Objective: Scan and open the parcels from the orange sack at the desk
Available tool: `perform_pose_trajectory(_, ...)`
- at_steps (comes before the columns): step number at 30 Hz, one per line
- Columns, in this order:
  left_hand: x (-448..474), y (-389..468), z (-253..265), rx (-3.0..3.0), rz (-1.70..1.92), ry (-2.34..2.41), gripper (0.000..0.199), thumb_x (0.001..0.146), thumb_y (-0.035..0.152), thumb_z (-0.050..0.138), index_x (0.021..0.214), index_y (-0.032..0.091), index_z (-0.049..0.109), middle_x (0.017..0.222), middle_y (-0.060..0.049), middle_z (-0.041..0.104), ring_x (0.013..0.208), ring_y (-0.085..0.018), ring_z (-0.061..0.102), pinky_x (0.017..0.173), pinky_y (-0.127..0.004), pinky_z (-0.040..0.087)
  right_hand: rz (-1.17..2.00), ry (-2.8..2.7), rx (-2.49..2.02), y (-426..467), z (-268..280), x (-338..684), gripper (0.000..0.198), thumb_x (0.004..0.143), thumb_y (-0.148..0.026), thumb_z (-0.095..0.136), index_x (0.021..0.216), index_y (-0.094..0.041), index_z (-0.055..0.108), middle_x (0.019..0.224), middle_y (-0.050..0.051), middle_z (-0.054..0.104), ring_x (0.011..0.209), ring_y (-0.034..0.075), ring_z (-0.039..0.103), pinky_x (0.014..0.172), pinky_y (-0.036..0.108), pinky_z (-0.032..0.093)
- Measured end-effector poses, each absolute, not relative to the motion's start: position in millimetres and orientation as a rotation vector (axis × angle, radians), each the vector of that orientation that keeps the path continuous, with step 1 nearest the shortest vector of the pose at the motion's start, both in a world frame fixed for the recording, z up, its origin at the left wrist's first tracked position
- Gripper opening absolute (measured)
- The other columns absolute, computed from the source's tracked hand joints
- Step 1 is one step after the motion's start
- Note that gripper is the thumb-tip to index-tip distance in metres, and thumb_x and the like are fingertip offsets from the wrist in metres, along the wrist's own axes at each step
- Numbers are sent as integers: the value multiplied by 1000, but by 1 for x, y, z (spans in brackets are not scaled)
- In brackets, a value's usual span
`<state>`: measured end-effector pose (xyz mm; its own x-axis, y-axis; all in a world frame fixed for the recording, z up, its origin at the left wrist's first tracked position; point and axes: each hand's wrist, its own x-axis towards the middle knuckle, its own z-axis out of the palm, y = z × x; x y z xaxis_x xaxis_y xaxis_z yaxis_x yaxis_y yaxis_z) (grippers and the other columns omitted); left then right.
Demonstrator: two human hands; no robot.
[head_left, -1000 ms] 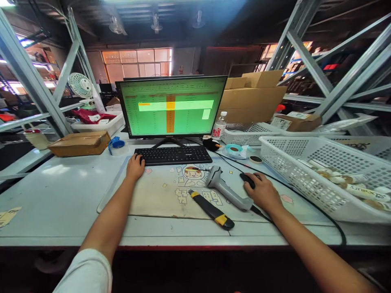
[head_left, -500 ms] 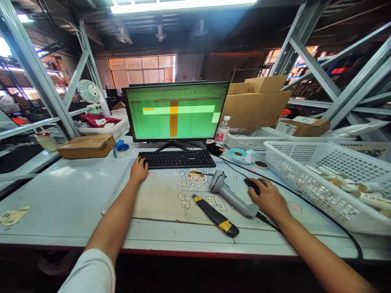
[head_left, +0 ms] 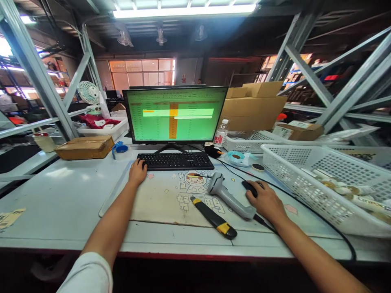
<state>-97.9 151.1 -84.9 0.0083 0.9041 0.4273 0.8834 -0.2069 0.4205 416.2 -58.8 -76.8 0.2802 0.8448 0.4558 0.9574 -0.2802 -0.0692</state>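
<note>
My left hand [head_left: 138,172] rests at the left end of a black keyboard [head_left: 180,161], its fingertips on the keys and nothing in its grip. On the right of the printed desk mat [head_left: 146,205], my right hand [head_left: 265,199] is closed over a black computer mouse [head_left: 249,188]. Between my forearms lie a grey barcode scanner [head_left: 230,199] and, nearer the desk edge, a black and yellow utility knife [head_left: 214,217]. Behind the keyboard stands a monitor [head_left: 152,128] with a green spreadsheet on its screen.
A white plastic basket [head_left: 305,183] with wrapped rolls stands at the right. A taped cardboard box [head_left: 85,147] and a blue tape roll [head_left: 121,149] sit left. A bottle [head_left: 220,132] stands by the monitor. The scanner cable runs across the right side; metal posts flank the desk.
A light bar now shows below the highlighted row on the screen, and the pale patch at its right edge is gone. My view has shifted slightly; both hands stay in place.
</note>
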Motion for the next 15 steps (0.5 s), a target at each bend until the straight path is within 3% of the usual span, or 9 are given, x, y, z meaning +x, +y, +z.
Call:
perform_pose_trajectory(5,-99,152,-85,2215,972,1962,43,102,34,48,138,17,63,156,-17,50,142,-37,51,118,-52,45,-506,-1622,-2240,-60,-77,415,48,99,-39,43,137,-20,67,138,15,60,112,35,64,89,49,59)
perform_pose_trajectory(15,-94,148,-80,2266,930,1980,45,103,33,44,140,15,62,158,-18,47,147,-37,44,122,-54,39,-467,-1631,-2204,-59,-77,415,50,97,-40,41,135,-19,66,138,15,60,114,36,64,95,51,57)
